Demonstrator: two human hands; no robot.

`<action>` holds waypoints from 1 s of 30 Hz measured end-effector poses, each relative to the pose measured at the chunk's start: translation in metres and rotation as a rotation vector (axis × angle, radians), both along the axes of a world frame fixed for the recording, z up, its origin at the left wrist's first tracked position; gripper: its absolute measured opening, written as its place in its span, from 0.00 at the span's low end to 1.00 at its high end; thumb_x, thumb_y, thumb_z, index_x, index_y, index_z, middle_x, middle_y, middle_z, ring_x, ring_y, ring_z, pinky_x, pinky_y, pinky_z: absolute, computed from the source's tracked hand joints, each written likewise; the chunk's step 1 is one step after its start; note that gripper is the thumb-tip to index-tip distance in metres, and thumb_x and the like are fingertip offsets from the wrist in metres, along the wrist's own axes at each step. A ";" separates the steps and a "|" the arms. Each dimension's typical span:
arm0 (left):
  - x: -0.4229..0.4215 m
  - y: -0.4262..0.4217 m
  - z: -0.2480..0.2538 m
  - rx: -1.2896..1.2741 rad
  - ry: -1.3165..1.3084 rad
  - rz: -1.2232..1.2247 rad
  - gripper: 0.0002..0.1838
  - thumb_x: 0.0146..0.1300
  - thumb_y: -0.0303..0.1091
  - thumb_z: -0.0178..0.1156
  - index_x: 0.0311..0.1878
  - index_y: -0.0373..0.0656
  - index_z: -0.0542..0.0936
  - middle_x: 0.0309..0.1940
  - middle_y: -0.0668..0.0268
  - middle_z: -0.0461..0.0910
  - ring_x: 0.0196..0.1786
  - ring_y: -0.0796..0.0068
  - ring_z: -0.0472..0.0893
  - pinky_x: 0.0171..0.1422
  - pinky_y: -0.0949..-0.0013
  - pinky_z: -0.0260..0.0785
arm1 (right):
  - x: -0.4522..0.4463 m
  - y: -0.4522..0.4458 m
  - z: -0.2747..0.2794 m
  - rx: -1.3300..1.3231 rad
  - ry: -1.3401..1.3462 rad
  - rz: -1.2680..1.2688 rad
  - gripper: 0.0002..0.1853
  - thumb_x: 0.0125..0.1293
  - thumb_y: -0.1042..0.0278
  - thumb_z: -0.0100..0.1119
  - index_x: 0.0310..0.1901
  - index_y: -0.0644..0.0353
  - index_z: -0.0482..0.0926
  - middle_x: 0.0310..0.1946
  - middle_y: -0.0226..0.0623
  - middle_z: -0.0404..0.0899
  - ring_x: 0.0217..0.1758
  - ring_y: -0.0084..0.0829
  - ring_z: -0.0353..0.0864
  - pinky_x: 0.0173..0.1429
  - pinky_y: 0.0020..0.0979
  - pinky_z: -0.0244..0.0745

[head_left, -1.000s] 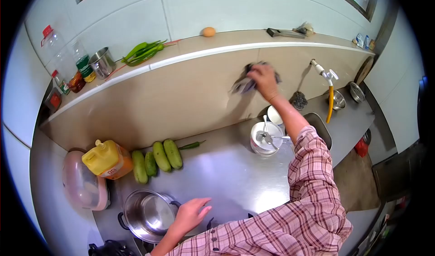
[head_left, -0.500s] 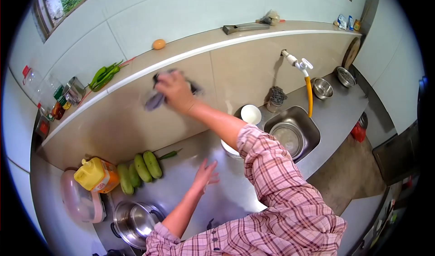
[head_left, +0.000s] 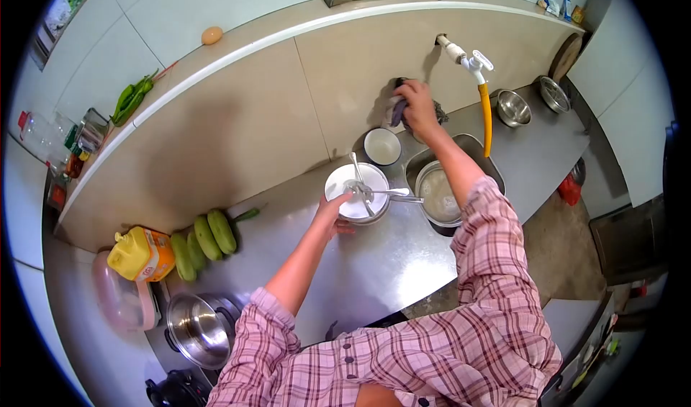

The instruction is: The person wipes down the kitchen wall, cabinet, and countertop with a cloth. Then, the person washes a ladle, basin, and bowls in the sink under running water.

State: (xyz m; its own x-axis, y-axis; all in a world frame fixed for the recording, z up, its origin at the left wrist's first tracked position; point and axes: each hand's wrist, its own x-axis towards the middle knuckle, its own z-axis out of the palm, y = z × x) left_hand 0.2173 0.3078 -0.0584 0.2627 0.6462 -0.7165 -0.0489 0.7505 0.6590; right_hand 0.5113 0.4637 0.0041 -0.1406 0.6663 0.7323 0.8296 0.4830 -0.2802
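Left hand point(head_left: 335, 214) is gripping a bowl point(head_left: 336, 182), right hand point(head_left: 417, 110) a cloth point(head_left: 395, 112).
In the head view, the left fingers are curling around the bowl's side, thumb at the rim; it is holding spoons point(head_left: 389, 192) and sitting just left of the sink point(head_left: 469, 145). The right fingers are pinching the cloth, bunching it near the wall point(head_left: 367, 69), just beyond the cup point(head_left: 382, 148).

Matt cloth point(head_left: 395, 112), shiny metal counter point(head_left: 381, 263)

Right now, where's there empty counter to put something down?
The steel counter is bare between the green vegetables and the left hand, and between the left forearm and right sleeve. It's crowded around the yellow jug, vegetables and pot, and from white bowl to sink.
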 end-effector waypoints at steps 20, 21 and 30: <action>-0.068 0.001 -0.114 -0.162 -0.279 0.429 0.33 0.44 0.10 0.51 0.60 0.29 0.64 0.54 0.44 0.69 0.53 0.34 0.76 0.51 0.28 0.77 | -0.064 -0.343 -0.114 -0.654 0.596 -0.070 0.17 0.46 0.79 0.64 0.42 0.56 0.82 0.49 0.47 0.76 0.58 0.49 0.74 0.64 0.41 0.67; -0.085 0.001 -0.117 -0.176 -0.298 0.456 0.33 0.43 0.11 0.52 0.59 0.30 0.65 0.52 0.45 0.70 0.52 0.35 0.76 0.51 0.29 0.78 | -0.095 -0.349 -0.104 -0.703 0.524 0.054 0.20 0.46 0.81 0.61 0.44 0.57 0.81 0.54 0.49 0.74 0.60 0.53 0.71 0.66 0.43 0.66; -0.180 -0.010 -0.084 -0.071 -0.076 0.502 0.36 0.43 0.12 0.50 0.63 0.32 0.64 0.56 0.45 0.71 0.57 0.37 0.75 0.54 0.31 0.77 | -0.260 -0.341 -0.189 -0.596 -0.275 0.828 0.27 0.59 0.66 0.54 0.63 0.54 0.73 0.68 0.38 0.67 0.70 0.46 0.64 0.73 0.51 0.55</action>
State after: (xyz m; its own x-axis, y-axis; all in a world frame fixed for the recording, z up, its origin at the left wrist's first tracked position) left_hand 0.0370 0.2979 -0.1422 -0.0142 0.6566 -0.7541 -0.4603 0.6652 0.5879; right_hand 0.2510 0.1228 -0.1844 -0.8272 0.5279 0.1925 0.3748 0.7736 -0.5109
